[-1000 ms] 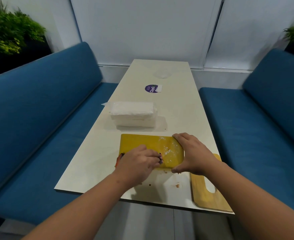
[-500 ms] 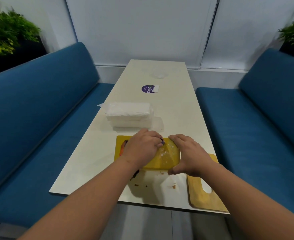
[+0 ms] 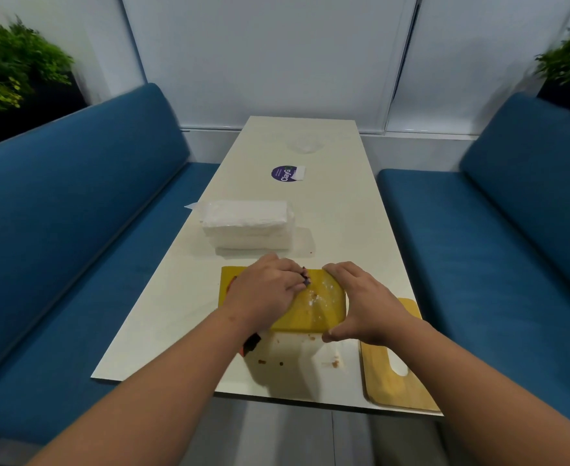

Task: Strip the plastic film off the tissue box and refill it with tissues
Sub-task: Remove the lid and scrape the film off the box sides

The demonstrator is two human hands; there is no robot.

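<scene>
The yellow box lies flat on the tabletop in the lower middle of the frame, close to the near edge. Its top is glossy and carries pale smears and a few small specks.

The left hand rests palm down over the box's left half, its grip closed around a small tool whose dark tip sticks out past the fingertips and touches the box top near the far edge. A dark and orange piece shows below the left wrist at the box's near left corner; whether it belongs to the same tool cannot be told.

The right hand clamps the box's right end, fingers curled over the far right corner and thumb pressed against the near right corner.

Just beyond the box, toward the middle of the frame, sits a white tissue stack in clear wrap, apart from both hands. Farther up the tabletop is a round purple sticker with a white tab beside it.

At the lower right, a wooden board with a cut-out handle lies on the tabletop's near right corner, partly under the right wrist. Brown crumbs dot the surface between the box and the near edge.

Blue benches flank the tabletop on both sides.
</scene>
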